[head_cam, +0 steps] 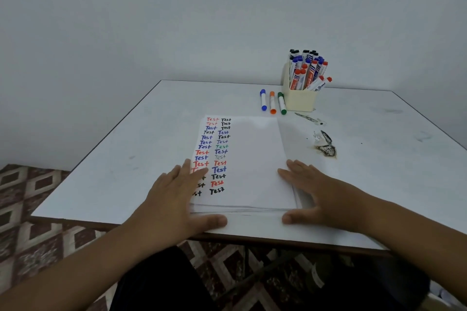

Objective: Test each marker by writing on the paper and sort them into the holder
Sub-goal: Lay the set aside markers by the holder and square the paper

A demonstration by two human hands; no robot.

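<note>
white table (126, 159) carries a paper stack (250, 159). left hand (174, 197) and right hand (318, 192) lie flat, fingers spread, on its side edges. beyond the paper: three loose markers (272, 102), touching a full holder (299, 101).

A white desk (126, 159) with a dark edge stands against a plain pale wall (177, 20). Brownish scorched stains (327, 149) mark its surface at about three o'clock. Brown-and-cream diamond-patterned flooring (30, 209) spreads beneath, at eight o'clock
</note>
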